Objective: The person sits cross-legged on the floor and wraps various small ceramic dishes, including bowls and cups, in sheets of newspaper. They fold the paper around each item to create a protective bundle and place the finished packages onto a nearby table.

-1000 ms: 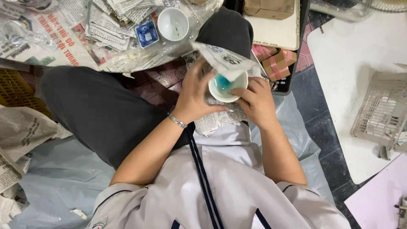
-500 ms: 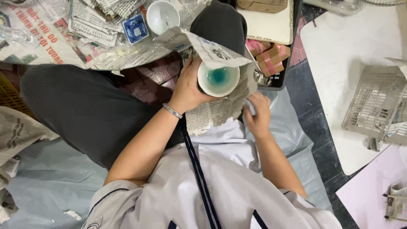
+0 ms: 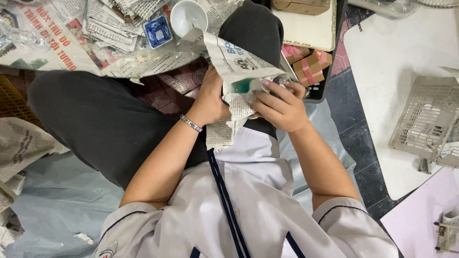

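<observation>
Over the lap, both hands (left hand, right hand) wrap newspaper around the sideways cup.

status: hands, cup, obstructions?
Left hand and right hand both gripping newspaper sheet around teal-lined cup. Cup mostly covered, over lap. Nothing blocking.

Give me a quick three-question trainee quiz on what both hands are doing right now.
1. True or false: the left hand and right hand both hold the newspaper sheet around the teal-glazed ceramic cup.
2. Which lies beside the white ceramic cup? A) small blue square dish B) red bowl C) green bottle
3. Fill in: the left wrist wears a silver ____.

Key: 1 true; 2 A; 3 bracelet.
</observation>
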